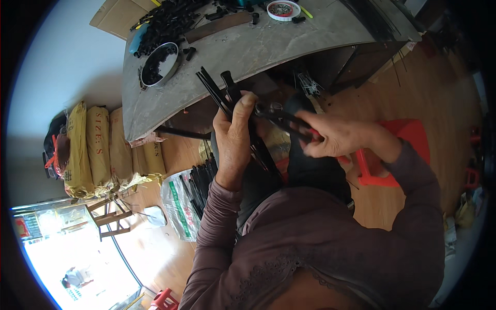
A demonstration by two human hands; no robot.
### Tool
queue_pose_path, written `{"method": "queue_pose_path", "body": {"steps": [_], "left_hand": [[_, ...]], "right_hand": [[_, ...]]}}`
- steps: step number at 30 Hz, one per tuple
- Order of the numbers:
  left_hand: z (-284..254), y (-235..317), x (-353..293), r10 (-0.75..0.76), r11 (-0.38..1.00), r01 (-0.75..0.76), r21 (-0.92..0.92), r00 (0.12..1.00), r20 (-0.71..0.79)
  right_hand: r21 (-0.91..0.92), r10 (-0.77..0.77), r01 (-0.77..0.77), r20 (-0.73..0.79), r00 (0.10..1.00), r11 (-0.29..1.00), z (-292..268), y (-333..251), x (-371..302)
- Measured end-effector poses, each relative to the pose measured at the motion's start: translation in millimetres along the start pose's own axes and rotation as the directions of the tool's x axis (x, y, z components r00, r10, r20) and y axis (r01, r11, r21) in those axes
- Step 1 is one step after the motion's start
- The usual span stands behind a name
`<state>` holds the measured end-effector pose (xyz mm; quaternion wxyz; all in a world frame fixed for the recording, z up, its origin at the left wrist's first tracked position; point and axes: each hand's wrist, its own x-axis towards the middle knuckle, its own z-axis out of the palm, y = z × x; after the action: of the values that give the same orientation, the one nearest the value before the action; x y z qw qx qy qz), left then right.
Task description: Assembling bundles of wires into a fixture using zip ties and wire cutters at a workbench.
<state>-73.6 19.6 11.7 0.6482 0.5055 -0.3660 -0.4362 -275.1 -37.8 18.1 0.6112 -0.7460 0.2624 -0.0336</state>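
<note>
My left hand [235, 134] is closed around a bundle of thin black rods [209, 85] that looks like a folded umbrella frame. A thicker black piece with a flared end [227, 78] sticks up beside the rods, above my thumb. The lower part of the bundle slants down over my lap. My right hand [330, 135] grips a pair of pliers [284, 119] with dark handles and a bit of red near the fingers. The pliers' jaws are close to the bundle, just right of my left thumb; slight blur hides whether they touch it.
Ahead stands a grey table [243, 51] with a metal bowl [160, 64] of black parts, a heap of black pieces [170, 26] and a white dish [283, 10] of small metal bits. Yellow sacks [98, 144] stand left, a plastic bag [178, 206] beside me, a red stool [418, 147] right.
</note>
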Motion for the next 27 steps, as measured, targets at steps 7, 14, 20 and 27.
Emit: {"method": "queue_pose_path", "body": {"steps": [7, 14, 20, 27], "left_hand": [[-16.3, -10.2, 0.9, -0.007, 0.997, 0.013, -0.082, 0.997, 0.081], [-15.7, -14.4, -2.4, -0.009, 1.0, 0.01, -0.02, 1.0, 0.009], [-20.2, -14.6, -4.4, 0.052, 0.995, -0.046, -0.084, 0.996, 0.072], [-17.7, -16.5, -11.6, 0.053, 0.995, -0.056, -0.088, 0.998, -0.044]], "right_hand": [[0.662, 0.105, -0.209, 0.194, 0.975, 0.72, 5.9, -8.7, -6.4], [-0.341, -0.13, 0.086, -0.109, 0.985, 0.936, -6.9, -11.6, -8.6], [0.549, 0.2, -0.224, 0.104, 0.974, 0.805, 2.4, -18.2, -19.1], [-0.288, 0.25, -0.224, 0.057, 0.967, 0.931, -22.0, -40.2, -15.9]]}}
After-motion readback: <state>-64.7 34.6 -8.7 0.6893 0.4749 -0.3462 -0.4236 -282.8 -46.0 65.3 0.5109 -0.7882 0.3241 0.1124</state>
